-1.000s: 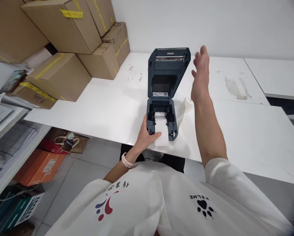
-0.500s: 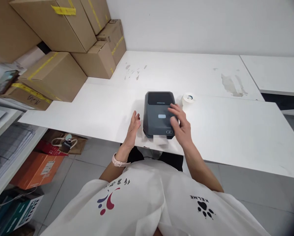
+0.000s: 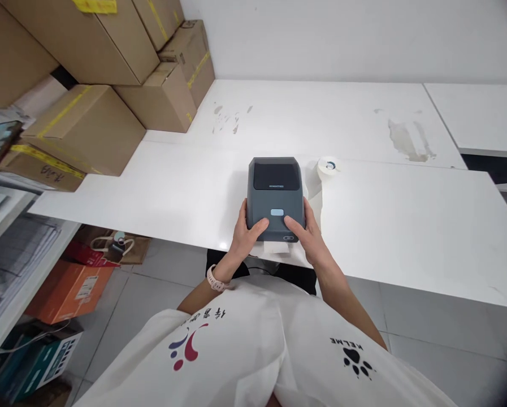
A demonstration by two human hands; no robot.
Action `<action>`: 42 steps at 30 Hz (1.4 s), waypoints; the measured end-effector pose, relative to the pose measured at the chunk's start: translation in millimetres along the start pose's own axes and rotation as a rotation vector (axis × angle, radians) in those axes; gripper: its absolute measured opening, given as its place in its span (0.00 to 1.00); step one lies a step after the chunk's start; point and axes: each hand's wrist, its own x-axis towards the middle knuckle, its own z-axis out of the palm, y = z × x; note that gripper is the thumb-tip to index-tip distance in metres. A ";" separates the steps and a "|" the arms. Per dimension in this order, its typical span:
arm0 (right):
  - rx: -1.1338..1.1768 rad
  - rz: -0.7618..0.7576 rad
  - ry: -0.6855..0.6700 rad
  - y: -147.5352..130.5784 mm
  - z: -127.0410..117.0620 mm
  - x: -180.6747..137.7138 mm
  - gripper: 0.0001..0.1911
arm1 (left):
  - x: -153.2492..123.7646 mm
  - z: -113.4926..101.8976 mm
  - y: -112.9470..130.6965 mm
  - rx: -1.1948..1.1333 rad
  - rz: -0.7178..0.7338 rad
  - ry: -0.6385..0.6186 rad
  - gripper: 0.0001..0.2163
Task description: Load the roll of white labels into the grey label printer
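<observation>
A dark grey label printer (image 3: pixel 276 198) is at the front edge of the white table, with a pale button on its top and a white label strip (image 3: pixel 276 247) sticking out of its front. My left hand (image 3: pixel 245 232) grips its left side, thumb on the top face. On the opposite side my right hand (image 3: pixel 310 233) holds it the same way, thumb near the button. Both hands' fingers are partly hidden behind the printer's sides. A white roll of labels (image 3: pixel 326 168) lies just behind and right of it, its loose strip running toward the printer.
Taped cardboard boxes (image 3: pixel 87 127) are stacked at the table's left end. Below left, an orange box (image 3: pixel 69 291) and a teal box (image 3: pixel 45 362) stand near the shelf (image 3: pixel 33 265). A white wall (image 3: pixel 321 39) closes off the back of the table (image 3: pixel 406 226).
My left hand has moved in from beside the printer to grip its left side. My right hand has slid from its top to the right side. The view has shifted slightly.
</observation>
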 end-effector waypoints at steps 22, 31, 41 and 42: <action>-0.023 -0.069 0.041 10.0 3.9 6.1 0.50 | -49.5 7.6 -3.8 -0.021 -0.382 -0.108 0.22; -0.158 -0.165 0.050 -15.1 8.1 23.2 0.56 | -43.4 -37.5 -13.9 0.115 -0.262 -0.063 0.25; -0.156 -0.201 0.055 -7.8 -5.3 12.7 0.45 | -21.6 -24.4 3.8 0.222 0.083 0.151 0.26; -0.144 -0.205 0.071 -5.6 -8.3 8.6 0.42 | -21.4 -22.0 4.1 0.216 0.084 0.123 0.27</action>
